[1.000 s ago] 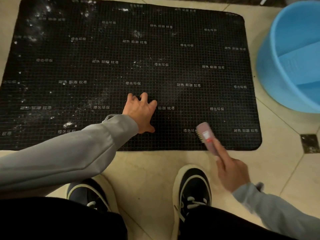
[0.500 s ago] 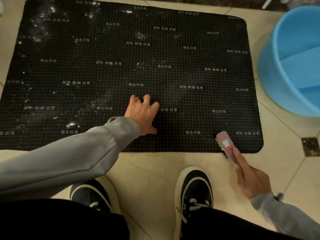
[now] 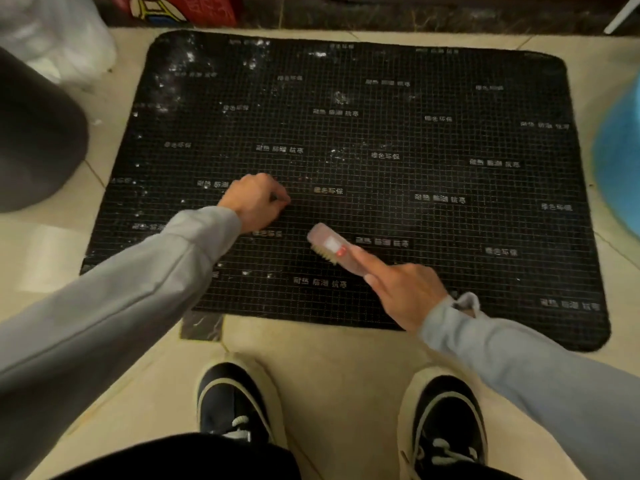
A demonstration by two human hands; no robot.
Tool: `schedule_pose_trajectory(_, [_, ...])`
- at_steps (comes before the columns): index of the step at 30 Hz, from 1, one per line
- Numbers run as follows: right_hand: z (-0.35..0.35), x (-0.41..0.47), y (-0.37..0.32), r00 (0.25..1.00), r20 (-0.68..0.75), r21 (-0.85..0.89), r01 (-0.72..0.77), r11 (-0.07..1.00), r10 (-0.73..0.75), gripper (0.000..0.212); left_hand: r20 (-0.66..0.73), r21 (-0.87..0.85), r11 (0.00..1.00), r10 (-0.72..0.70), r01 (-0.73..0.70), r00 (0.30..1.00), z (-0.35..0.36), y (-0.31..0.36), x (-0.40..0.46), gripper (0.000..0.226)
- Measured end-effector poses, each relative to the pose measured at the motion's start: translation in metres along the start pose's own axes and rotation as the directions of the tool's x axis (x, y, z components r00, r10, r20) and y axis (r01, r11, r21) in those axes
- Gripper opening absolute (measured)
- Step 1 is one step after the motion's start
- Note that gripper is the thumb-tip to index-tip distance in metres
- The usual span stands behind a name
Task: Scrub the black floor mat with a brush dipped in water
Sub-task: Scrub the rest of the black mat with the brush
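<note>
Two hands, right gripping brush, left seemingly clenched, mat lettering blurred

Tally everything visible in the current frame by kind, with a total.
Black grid-patterned floor mat: 1
Pink plastic scrub brush: 1
Blue plastic basin: 1
Dark round container: 1
Black-and-cream sneakers: 2
Hands, left hand and right hand: 2
Total: 8

A home floor: beige tiles, dark stone threshold, blue basin, plastic bag.
</note>
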State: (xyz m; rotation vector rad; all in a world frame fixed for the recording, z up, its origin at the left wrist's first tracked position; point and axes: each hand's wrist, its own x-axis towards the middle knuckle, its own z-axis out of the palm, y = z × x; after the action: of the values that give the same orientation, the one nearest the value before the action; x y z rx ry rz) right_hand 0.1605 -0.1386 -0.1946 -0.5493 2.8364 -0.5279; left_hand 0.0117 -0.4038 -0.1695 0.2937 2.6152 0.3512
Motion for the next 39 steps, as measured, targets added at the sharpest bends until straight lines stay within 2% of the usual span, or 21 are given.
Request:
schedule_pose_trajectory(2, [0.007, 0.032, -0.020, 0.997, 0.071, 0.002, -0.030, 1.000, 0.030, 0.052, 0.051, 0.001, 0.998, -0.058, 0.058, 0.997, -0.001, -0.025, -0.003, 0.025])
schedule_pose_trajectory(4, [0.014, 0.053, -0.039, 0.986, 0.128, -0.020, -0.102, 0.995, 0.104, 0.056, 0.089, 0.002, 0.999, -0.033, 0.033, 0.995, 0.004, -0.039, -0.008, 0.028])
schedule_pose_trajectory(5, [0.021, 0.054, -0.049, 0.985, 0.147, -0.030, -0.084, 0.996, 0.088, 0.060, 0.096, 0.011, 1.000, -0.007, 0.006, 0.995, 0.008, -0.038, -0.009, 0.029])
schedule_pose_trajectory(8, [0.045, 0.039, -0.085, 0.940, 0.308, 0.013, 0.146, 0.989, -0.143, 0.076, 0.099, 0.065, 0.998, 0.017, -0.023, 0.995, 0.007, -0.037, -0.010, 0.030])
schedule_pose_trajectory(11, [0.047, 0.022, -0.101, 0.855, 0.401, 0.046, 0.338, 0.940, -0.327, 0.076, 0.107, 0.040, 0.999, 0.005, -0.009, 0.994, 0.006, -0.038, -0.009, 0.033])
schedule_pose_trajectory(12, [0.045, 0.025, -0.097, 0.855, 0.374, 0.041, 0.372, 0.927, -0.359, 0.073, 0.115, 0.029, 1.000, 0.009, -0.012, 0.993, 0.005, -0.037, -0.008, 0.034])
schedule_pose_trajectory(13, [0.045, 0.027, -0.090, 0.884, 0.287, 0.026, 0.377, 0.926, -0.369, 0.069, 0.121, 0.030, 0.999, 0.018, -0.022, 0.993, 0.005, -0.036, -0.008, 0.033])
schedule_pose_trajectory(15, [0.042, 0.044, -0.074, 0.954, 0.083, 0.015, 0.289, 0.957, -0.290, 0.063, 0.135, 0.044, 0.998, 0.038, -0.045, 0.990, 0.001, -0.035, -0.005, 0.031])
schedule_pose_trajectory(16, [0.039, 0.056, -0.067, 0.969, 0.030, -0.008, 0.245, 0.970, -0.244, 0.061, 0.152, 0.049, 0.997, 0.050, -0.058, 0.987, -0.002, -0.034, -0.004, 0.031])
schedule_pose_trajectory(17, [0.038, 0.069, -0.064, 0.975, 0.047, -0.042, 0.218, 0.975, -0.216, 0.063, 0.172, 0.039, 0.997, 0.054, -0.062, 0.984, -0.005, -0.036, -0.001, 0.031])
schedule_pose_trajectory(19, [0.041, 0.082, -0.068, 0.969, 0.169, -0.069, 0.196, 0.978, -0.182, 0.072, 0.229, -0.017, 0.999, 0.047, -0.045, 0.972, -0.012, -0.036, 0.003, 0.037])
schedule_pose_trajectory(21, [0.046, 0.075, -0.081, 0.945, 0.248, 0.007, 0.219, 0.976, -0.214, 0.080, 0.288, -0.107, 0.994, 0.011, 0.020, 0.958, -0.018, -0.034, 0.007, 0.043])
schedule_pose_trajectory(23, [0.059, 0.057, -0.095, 0.911, 0.269, 0.045, 0.313, 0.949, -0.313, 0.086, 0.307, -0.151, 0.987, -0.013, 0.062, 0.952, -0.022, -0.034, 0.009, 0.043])
schedule_pose_trajectory(25, [0.065, 0.046, -0.097, 0.900, 0.202, 0.029, 0.388, 0.921, -0.385, 0.088, 0.321, -0.163, 0.985, -0.002, 0.057, 0.947, -0.024, -0.032, 0.013, 0.042])
schedule_pose_trajectory(28, [0.060, 0.058, -0.080, 0.900, 0.168, 0.066, 0.397, 0.916, -0.402, 0.080, 0.255, -0.194, 0.980, 0.010, 0.041, 0.967, -0.022, -0.040, 0.009, 0.042])
schedule_pose_trajectory(30, [0.053, 0.070, -0.068, 0.927, 0.097, 0.009, 0.363, 0.932, -0.362, 0.071, 0.061, -0.244, 0.968, -0.040, 0.053, 0.997, -0.023, -0.056, -0.001, 0.038])
schedule_pose_trajectory(32, [0.049, 0.083, -0.062, 0.962, 0.027, -0.037, 0.271, 0.962, -0.270, 0.063, -0.139, -0.232, 0.968, -0.125, 0.090, 0.982, -0.021, -0.077, -0.017, 0.033])
schedule_pose_trajectory(33, [0.047, 0.090, -0.062, 0.973, 0.033, -0.046, 0.229, 0.972, -0.228, 0.062, -0.180, -0.203, 0.971, -0.165, 0.127, 0.970, -0.018, -0.091, -0.028, 0.032])
schedule_pose_trajectory(37, [0.045, 0.118, -0.075, 0.986, 0.091, -0.005, 0.141, 0.990, -0.140, 0.064, -0.106, -0.059, 0.938, -0.347, 0.342, 0.932, 0.001, -0.143, -0.074, 0.053])
schedule_pose_trajectory(39, [0.052, 0.119, -0.090, 0.983, 0.124, 0.019, 0.136, 0.991, -0.137, 0.064, -0.126, -0.019, 0.909, -0.416, 0.417, 0.901, 0.010, -0.155, -0.089, 0.057])
